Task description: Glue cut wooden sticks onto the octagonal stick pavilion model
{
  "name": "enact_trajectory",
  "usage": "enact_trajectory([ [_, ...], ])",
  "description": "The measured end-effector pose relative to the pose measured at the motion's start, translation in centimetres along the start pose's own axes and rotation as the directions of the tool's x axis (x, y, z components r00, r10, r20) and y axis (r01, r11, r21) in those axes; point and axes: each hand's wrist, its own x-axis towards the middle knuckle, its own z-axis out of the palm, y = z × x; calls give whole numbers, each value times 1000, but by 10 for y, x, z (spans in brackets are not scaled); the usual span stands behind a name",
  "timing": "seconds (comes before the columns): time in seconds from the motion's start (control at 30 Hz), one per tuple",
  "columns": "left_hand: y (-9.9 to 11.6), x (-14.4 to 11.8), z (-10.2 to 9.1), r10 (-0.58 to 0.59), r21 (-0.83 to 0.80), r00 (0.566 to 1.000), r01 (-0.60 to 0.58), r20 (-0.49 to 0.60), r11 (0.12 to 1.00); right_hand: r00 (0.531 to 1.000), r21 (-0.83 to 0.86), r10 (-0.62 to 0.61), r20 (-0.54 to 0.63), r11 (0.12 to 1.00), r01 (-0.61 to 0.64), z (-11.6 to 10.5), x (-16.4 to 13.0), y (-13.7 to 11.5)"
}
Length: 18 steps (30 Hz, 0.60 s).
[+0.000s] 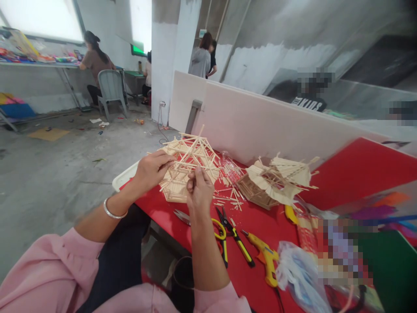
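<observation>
A pointed frame of thin wooden sticks [196, 148] is between my hands, over the red tabletop. My left hand [153, 168], with a silver bangle on the wrist, pinches its left side. From the near side, my right hand [200, 188] grips its lower edge between thumb and curled fingers. Behind and below the frame sits a stick-built model base [174, 193], partly hidden by the hands. Whether the frame touches that base I cannot tell. Short loose sticks [233, 201] are scattered to the right of my right hand.
A second stick model with a paper-like roof [276, 178] stands at the right. Nearer are black-and-yellow pliers [237, 239], scissors [219, 230], a yellow glue gun [265, 256] and a plastic bag [301, 276]. A white board [247, 115] edges the table. Several people are farther back.
</observation>
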Motion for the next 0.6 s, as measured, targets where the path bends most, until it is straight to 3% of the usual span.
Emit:
enact_trajectory([
  [0.6,6,6,0,30,91,997,-37,77,995,1000,-4,7,-16,1000,-7,0,4,-1],
])
